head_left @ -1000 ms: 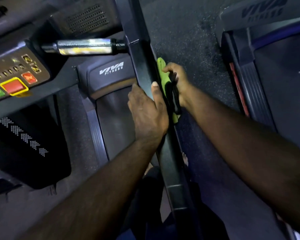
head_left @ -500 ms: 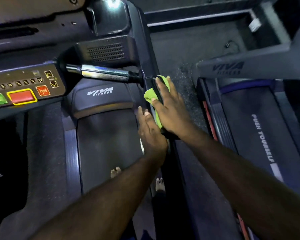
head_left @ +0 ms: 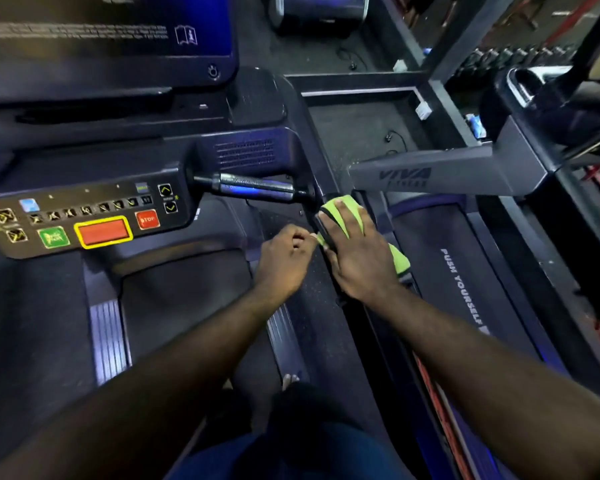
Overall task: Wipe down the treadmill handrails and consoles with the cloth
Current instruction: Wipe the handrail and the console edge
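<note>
right hand (head_left: pixel 355 261) flat, fingers straight and spread, pressing soft lime-green cloth (head_left: pixel 400 266) draped over the smooth black handrail (head_left: pixel 361 327). left hand (head_left: pixel 284 261) curled, fingertips at the cloth's edge; pinching or not, cannot tell. shiny cylindrical grip bar (head_left: pixel 253 187) nearby.

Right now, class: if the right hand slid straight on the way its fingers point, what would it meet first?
Probably the joint where the shiny silver grip bar meets the black handrail, just ahead of the right hand on the green cloth; depth is unclear.
</note>
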A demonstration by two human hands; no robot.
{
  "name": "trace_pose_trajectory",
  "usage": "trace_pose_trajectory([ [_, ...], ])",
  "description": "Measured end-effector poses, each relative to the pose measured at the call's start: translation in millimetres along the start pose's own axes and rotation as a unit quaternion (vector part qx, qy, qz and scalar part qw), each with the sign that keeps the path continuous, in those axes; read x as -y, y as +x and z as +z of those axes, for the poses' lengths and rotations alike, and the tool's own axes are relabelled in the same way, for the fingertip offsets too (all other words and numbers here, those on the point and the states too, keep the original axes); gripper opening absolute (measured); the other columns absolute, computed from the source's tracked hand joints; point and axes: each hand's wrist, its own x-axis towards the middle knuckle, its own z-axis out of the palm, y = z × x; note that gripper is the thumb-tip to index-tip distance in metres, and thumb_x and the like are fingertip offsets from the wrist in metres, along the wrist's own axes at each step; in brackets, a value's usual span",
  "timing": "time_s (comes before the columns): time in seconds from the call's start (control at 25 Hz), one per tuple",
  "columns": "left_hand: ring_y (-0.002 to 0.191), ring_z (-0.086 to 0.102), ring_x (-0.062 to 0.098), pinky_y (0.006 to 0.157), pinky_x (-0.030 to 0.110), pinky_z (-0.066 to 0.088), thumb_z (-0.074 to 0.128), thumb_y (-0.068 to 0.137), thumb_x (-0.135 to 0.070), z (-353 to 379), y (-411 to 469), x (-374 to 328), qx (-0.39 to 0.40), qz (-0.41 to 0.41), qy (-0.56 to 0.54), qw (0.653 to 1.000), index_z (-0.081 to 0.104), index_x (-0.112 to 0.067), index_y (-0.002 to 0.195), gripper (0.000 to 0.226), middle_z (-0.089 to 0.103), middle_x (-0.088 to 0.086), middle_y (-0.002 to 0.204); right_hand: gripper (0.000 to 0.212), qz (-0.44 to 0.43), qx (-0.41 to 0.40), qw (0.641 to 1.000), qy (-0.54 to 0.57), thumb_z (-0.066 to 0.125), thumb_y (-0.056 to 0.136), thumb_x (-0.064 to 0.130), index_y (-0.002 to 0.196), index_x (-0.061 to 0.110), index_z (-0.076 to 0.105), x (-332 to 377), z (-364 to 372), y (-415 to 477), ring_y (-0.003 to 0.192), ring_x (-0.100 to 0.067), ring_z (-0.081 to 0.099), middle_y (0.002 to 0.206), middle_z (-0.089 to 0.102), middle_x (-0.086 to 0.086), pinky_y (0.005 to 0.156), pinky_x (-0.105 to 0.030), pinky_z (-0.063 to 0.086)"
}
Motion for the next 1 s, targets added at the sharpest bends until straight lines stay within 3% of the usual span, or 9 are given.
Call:
trace_pose_trajectory([
  [0.08, 0.077, 0.060, -0.009, 0.064, 0.000, 0.037, 0.067, 0.099, -0.032, -7.9, -0.4, -4.2, 0.024, 0.028, 0.032, 0.999, 0.072, -0.020, 0.102, 0.014, 0.070, -0.011, 0.088, 0.066, 0.001, 0.024, 1.000, 0.003, 0.047, 0.105, 0.047, 0.165, 0.033, 0.024, 1.4, -3.5, 32.3, 0.156, -0.043, 0.021, 0.175, 0.013, -0.004, 0.109, -0.058, 0.048],
  [0.24, 0.076, 0.058, -0.009, 0.067, 0.000, 0.037, 0.067, 0.099, -0.026, -23.8, 14.8, -10.4, 0.032, 0.089, 0.069, 0.993, 0.072, -0.016, 0.104, 0.012, 0.070, -0.007, 0.090, 0.067, 0.014, 0.011, 1.000, 0.021, 0.042, 0.107, 0.048, 0.167, 0.034, 0.014, -2.0, 6.1, 38.5, 0.159, -0.038, 0.018, 0.176, 0.008, -0.003, 0.119, -0.056, 0.039],
  [0.36, 0.076, 0.057, -0.009, 0.069, 0.000, 0.037, 0.066, 0.099, -0.022, -35.0, 32.7, -17.4, 0.048, 0.112, 0.117, 0.986, 0.073, -0.015, 0.104, 0.011, 0.069, -0.008, 0.091, 0.067, 0.001, -0.004, 0.999, 0.033, 0.042, 0.107, 0.046, 0.167, 0.034, 0.016, -9.2, 10.6, 40.5, 0.158, -0.035, 0.021, 0.175, 0.011, -0.002, 0.118, -0.054, 0.042],
  [0.44, 0.076, 0.059, -0.003, 0.072, 0.005, 0.040, 0.066, 0.098, -0.020, -41.8, 47.3, -21.0, 0.047, 0.119, 0.145, 0.981, 0.072, -0.015, 0.102, 0.009, 0.071, -0.007, 0.093, 0.064, 0.015, -0.033, 0.998, 0.055, 0.045, 0.107, 0.045, 0.165, 0.031, 0.024, -10.9, 9.7, 70.2, 0.155, -0.036, 0.027, 0.173, 0.019, -0.005, 0.119, -0.052, 0.041],
  [0.52, 0.082, 0.062, 0.006, 0.078, 0.020, 0.045, 0.066, 0.098, -0.020, -44.8, 67.7, -22.5, 0.032, 0.112, 0.170, 0.978, 0.072, -0.017, 0.101, 0.008, 0.072, -0.005, 0.095, 0.060, 0.025, -0.058, 0.996, 0.065, 0.047, 0.107, 0.043, 0.163, 0.026, 0.032, -8.6, 7.3, 110.3, 0.150, -0.036, 0.033, 0.171, 0.027, -0.008, 0.122, -0.049, 0.037],
  [0.64, 0.075, 0.061, 0.007, 0.076, 0.022, 0.045, 0.066, 0.097, -0.016, -46.4, 94.0, -28.7, 0.039, 0.110, 0.219, 0.969, 0.072, -0.018, 0.101, 0.008, 0.072, -0.005, 0.093, 0.063, 0.021, -0.059, 0.995, 0.076, 0.045, 0.106, 0.043, 0.165, 0.028, 0.027, -7.2, 5.7, 139.9, 0.151, -0.039, 0.031, 0.171, 0.023, -0.007, 0.112, -0.053, 0.046],
  [0.76, 0.076, 0.062, 0.007, 0.074, 0.020, 0.047, 0.066, 0.097, -0.014, -56.4, 93.0, -32.6, 0.033, 0.154, 0.225, 0.962, 0.073, -0.015, 0.095, 0.008, 0.073, -0.006, 0.087, 0.066, 0.023, -0.077, 0.994, 0.074, 0.046, 0.105, 0.042, 0.166, 0.033, 0.023, -5.4, 11.7, 106.2, 0.154, -0.038, 0.028, 0.174, 0.020, -0.003, 0.108, -0.052, 0.047],
  [0.88, 0.074, 0.062, 0.010, 0.070, 0.021, 0.047, 0.067, 0.096, -0.020, -72.6, 76.3, -30.4, 0.040, 0.183, 0.255, 0.949, 0.072, -0.017, 0.087, 0.011, 0.070, -0.008, 0.078, 0.061, 0.004, -0.080, 0.994, 0.075, 0.044, 0.105, 0.041, 0.164, 0.033, 0.029, -7.9, 15.8, 92.6, 0.154, -0.040, 0.028, 0.174, 0.022, -0.002, 0.104, -0.052, 0.048],
  [1.0, 0.070, 0.062, 0.008, 0.070, 0.029, 0.052, 0.066, 0.095, -0.031, -87.1, 73.3, -25.4, 0.039, 0.178, 0.280, 0.943, 0.071, -0.020, 0.087, 0.014, 0.069, -0.009, 0.077, 0.060, 0.011, -0.060, 0.996, 0.068, 0.043, 0.102, 0.039, 0.161, 0.032, 0.033, -5.1, 7.2, 134.6, 0.153, -0.040, 0.029, 0.172, 0.025, -0.002, 0.105, -0.054, 0.047],
])
